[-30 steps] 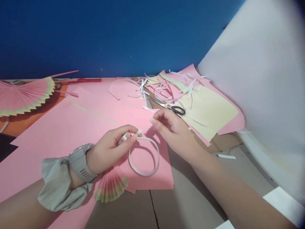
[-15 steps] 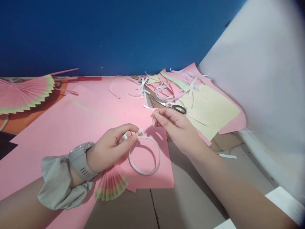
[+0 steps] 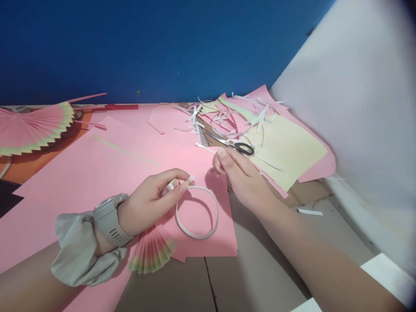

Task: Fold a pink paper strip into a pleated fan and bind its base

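Observation:
My left hand (image 3: 160,195) pinches a thin white ring (image 3: 196,237) that looks like a roll of narrow tape. A short white end sticks up between thumb and forefinger, and another white bit shows within the curled fingers. My right hand (image 3: 240,173) is closed, thumb against curled fingers, to the right of and a little above the ring; what it holds, if anything, is too small to make out. Under both hands lies pink paper (image 3: 130,149). A small pleated pink, yellow and green paper fan (image 3: 152,253) pokes out beneath my left wrist.
Black-handled scissors (image 3: 243,149) lie just beyond my right hand, beside a yellow sheet (image 3: 289,149). White and pink paper strips (image 3: 224,121) are heaped at the back against the blue wall (image 3: 178,47). A larger pleated fan (image 3: 35,128) is at the left.
My right hand has shifted slightly right, and its thumb has folded in over the curled fingers. My left hand and the ring have stayed almost still.

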{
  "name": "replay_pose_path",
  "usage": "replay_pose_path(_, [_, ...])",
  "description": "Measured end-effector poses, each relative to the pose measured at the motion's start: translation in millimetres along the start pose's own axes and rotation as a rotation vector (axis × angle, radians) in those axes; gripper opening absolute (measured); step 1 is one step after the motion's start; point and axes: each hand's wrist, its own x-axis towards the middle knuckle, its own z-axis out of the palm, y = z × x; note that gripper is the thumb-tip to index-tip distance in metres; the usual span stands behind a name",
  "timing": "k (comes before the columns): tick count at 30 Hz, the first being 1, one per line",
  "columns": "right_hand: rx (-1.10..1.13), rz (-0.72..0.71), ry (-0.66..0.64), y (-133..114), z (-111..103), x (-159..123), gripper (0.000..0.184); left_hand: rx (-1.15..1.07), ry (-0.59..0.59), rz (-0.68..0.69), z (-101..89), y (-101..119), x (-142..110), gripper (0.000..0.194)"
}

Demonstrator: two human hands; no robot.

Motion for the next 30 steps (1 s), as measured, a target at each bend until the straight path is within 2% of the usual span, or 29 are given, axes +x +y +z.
replay_pose_path(3, [-0.042,0.018,0.045,1.6,-0.8,2.5,0.034,-0.007,-0.001,0.006,0.1,-0.4,0.1,0.021])
replay_pose_path(8, [-0.048,0.015,0.077,3.7,0.1,3.9,0.015,-0.020,-0.016,-0.003,0.5,-1.2,-0.3,0.021])
replay_pose_path(12, [-0.031,0.077,0.063,5.5,0.9,2.2,0.028,-0.034,-0.021,-0.003,0.4,-1.2,-0.5,0.021])
replay_pose_path(15, [-0.116,-0.006,0.144,5.3,1.3,0.6,0.011,-0.041,-0.019,0.002,0.5,-1.8,-0.4,0.021])
replay_pose_path(17, [-0.221,-0.043,0.151,4.3,1.5,-0.6,0.008,-0.042,-0.014,0.007,0.7,-2.0,-0.2,0.021])
replay_pose_path(21, [-0.392,-0.144,0.076,2.2,1.3,-2.1,0.014,-0.032,-0.005,0.004,0.8,-1.2,0.2,0.021])
replay_pose_path(26, [-0.460,-0.102,0.016,4.3,-0.5,0.1,0.020,-0.041,-0.006,-0.009,0.6,0.3,0.3,0.021])
replay_pose_path(30, [-0.503,-0.248,0.016,6.6,-0.2,1.2,0.037,-0.037,-0.014,-0.007,0.3,0.3,-0.3,0.021])
